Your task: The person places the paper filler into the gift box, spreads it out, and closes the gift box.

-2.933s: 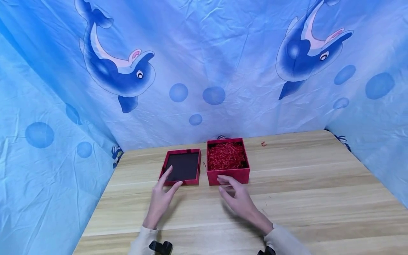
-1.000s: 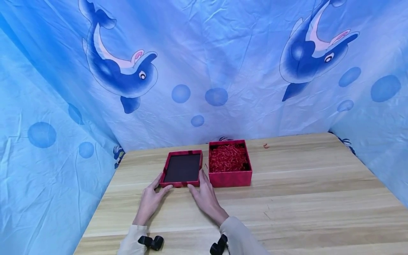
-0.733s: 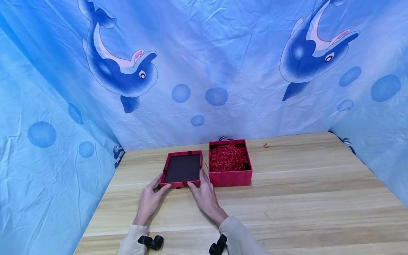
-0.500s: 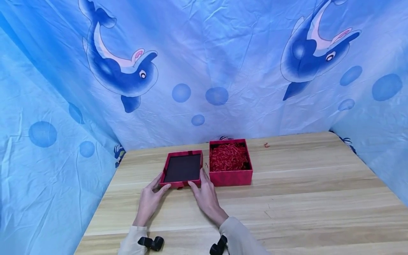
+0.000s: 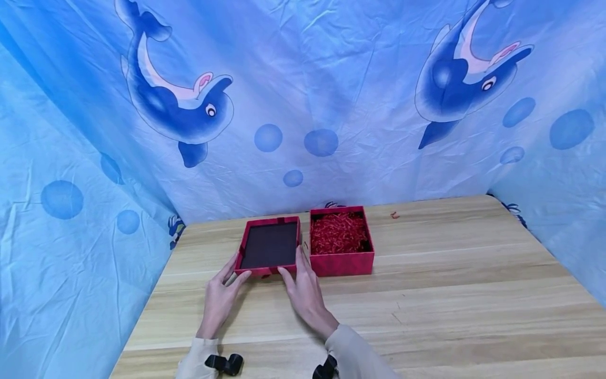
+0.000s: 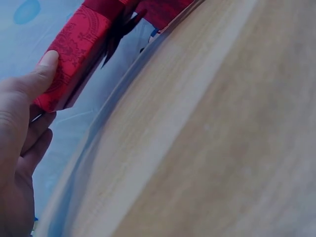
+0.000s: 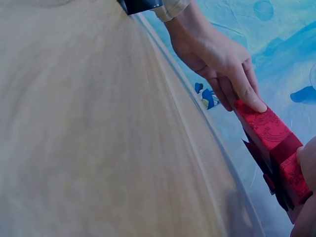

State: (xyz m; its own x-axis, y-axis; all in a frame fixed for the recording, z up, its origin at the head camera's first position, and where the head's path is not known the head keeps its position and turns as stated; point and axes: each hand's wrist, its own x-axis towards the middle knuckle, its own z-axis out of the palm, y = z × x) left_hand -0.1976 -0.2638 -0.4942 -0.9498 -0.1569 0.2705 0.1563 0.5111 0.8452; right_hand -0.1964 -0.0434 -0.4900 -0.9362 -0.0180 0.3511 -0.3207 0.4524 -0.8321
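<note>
A red patterned box lid (image 5: 270, 246) with a dark inside facing up is held between both hands. My left hand (image 5: 220, 302) grips its near left corner, thumb on the front wall, fingers along the side. On the near right corner, my right hand (image 5: 307, 297) holds the same way. Both wrist views show the lid (image 6: 79, 44) (image 7: 266, 131) raised off the tabletop, a dark red ribbon bow (image 6: 121, 37) hanging beneath it. Just right of the lid stands the open red box (image 5: 342, 265), filled with red shredded paper (image 5: 338, 234).
The wooden table (image 5: 450, 305) ends at a blue dolphin-print cloth (image 5: 360, 173) behind and at the sides. A red paper shred (image 5: 395, 215) lies right of the box, and thin strands (image 5: 396, 318) lie nearer the front.
Both hands, earlier apart from the lid, now grip its near corners; the right came left from in front of the box. Most recently the lid has risen slightly. The box stays put.
</note>
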